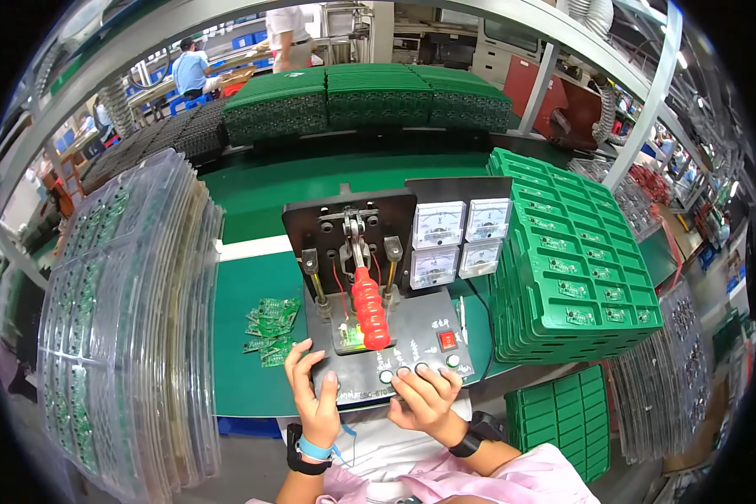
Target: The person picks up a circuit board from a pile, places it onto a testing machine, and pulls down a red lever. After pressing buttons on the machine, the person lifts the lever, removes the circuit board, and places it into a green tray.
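Note:
A black test fixture [321, 220] with a toggle clamp stands in front of me, its red ribbed handle [370, 311] pointing down toward me. Beneath the handle a small lit green board [350, 336] shows in part. My left hand [314, 395] is at the left front corner of the fixture's grey base, fingers apart and holding nothing. Across the front row of round white buttons [421, 369] lie the fingers of my right hand [426, 397], touching the panel with nothing gripped. A red rocker switch [447, 340] and four analog meters [438, 225] belong to the same fixture.
Loose green circuit boards [275, 326] lie left of the fixture. Clear plastic trays [122, 336] stack high at the left. Green trays of boards [563, 277] are piled at the right, with another green tray [559, 416] lower down. More green trays [378, 92] line the back.

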Tool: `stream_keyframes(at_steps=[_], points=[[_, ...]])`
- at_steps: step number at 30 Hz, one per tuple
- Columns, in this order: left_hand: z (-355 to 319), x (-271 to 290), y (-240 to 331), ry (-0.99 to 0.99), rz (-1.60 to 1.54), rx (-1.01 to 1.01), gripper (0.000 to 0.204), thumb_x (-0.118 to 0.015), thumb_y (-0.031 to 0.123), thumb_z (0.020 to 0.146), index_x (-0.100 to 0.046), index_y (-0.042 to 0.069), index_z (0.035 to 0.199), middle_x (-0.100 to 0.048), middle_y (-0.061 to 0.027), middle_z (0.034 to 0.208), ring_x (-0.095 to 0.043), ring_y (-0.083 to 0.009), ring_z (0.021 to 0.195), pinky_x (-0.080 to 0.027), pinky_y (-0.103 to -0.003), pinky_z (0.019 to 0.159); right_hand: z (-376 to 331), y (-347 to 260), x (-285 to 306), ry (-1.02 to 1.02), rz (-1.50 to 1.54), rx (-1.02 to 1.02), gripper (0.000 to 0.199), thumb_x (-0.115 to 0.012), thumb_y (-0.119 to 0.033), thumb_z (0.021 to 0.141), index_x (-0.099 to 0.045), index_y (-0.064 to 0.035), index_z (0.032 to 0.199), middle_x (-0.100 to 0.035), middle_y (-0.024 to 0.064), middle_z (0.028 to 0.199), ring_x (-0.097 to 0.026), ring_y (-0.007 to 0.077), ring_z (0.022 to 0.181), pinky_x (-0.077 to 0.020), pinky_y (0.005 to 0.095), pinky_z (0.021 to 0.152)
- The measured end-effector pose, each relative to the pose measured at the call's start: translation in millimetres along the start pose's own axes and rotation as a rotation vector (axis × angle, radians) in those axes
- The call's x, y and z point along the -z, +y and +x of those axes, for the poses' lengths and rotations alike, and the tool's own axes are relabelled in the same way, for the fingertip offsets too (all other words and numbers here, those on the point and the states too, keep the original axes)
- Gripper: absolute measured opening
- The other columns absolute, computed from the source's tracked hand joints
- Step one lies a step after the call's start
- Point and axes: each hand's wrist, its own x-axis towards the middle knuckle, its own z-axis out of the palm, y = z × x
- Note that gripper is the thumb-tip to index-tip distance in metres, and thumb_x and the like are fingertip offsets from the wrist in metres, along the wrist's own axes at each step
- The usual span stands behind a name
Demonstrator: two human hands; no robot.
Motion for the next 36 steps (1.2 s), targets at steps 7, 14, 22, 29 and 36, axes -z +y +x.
stream_keyframes(at_steps=[7,14,22,29,36], points=[[0.2,2.7,2.7,-0.054,0.009,0.013,0.028,-0.057,0.006,0.087,-0.059,0.003,0.116,-0.048,-0.0146,0.136,-0.041,-0.0301,0.132,-0.032,-0.04,0.111,89.5,14.6,13.2,-0.529,0.334,-0.036,0.046,-0.071,-0.017,0.078,-0.063,-0.0017,0.121,-0.055,0.0036,0.06,-0.056,0.0224,0.051,-0.0404,0.037,0.052],[2.8,4.5,5.6,-0.064,0.068,-0.036,0.024,-0.058,0.008,0.089,-0.062,0.002,0.112,-0.05,-0.0163,0.132,-0.049,-0.0321,0.12,-0.038,-0.041,0.105,115.6,6.8,-8.8,-0.602,0.297,-0.003,0.048,-0.069,-0.008,0.076,-0.064,-0.0097,0.124,-0.063,0.0054,0.067,-0.063,0.0238,0.054,-0.0487,0.0375,0.047],[2.2,2.6,3.1,-0.06,0.0,-0.049,0.028,-0.058,0.009,0.09,-0.057,0.0,0.116,-0.053,-0.0163,0.127,-0.05,-0.0291,0.119,-0.038,-0.038,0.105,169.6,15.0,23.6,-0.421,0.695,0.244,0.048,-0.068,-0.008,0.076,-0.065,-0.0103,0.124,-0.069,0.013,0.11,-0.069,0.0276,0.098,-0.0542,0.0436,0.072],[2.6,1.6,-3.8,-0.024,-0.018,-0.073,0.034,-0.06,0.008,0.088,-0.054,-0.003,0.12,-0.056,-0.0191,0.124,-0.054,-0.034,0.116,-0.041,-0.04,0.103,251.9,44.6,-10.2,-0.211,0.712,0.217,0.052,-0.066,-0.015,0.085,-0.056,-0.0099,0.136,-0.053,0.0102,0.144,-0.047,0.0289,0.136,-0.0151,0.0611,0.116],[1.4,3.6,-3.5,-0.04,0.028,-0.089,0.036,-0.058,0.004,0.088,-0.053,-0.003,0.123,-0.054,-0.0184,0.128,-0.053,-0.0293,0.121,-0.04,-0.038,0.106,171.3,37.0,12.4,-0.048,0.68,0.423,0.022,-0.069,-0.028,0.079,-0.065,-0.0057,0.081,-0.057,0.0058,0.057,-0.055,0.0245,0.047,-0.0445,0.0353,0.048]])
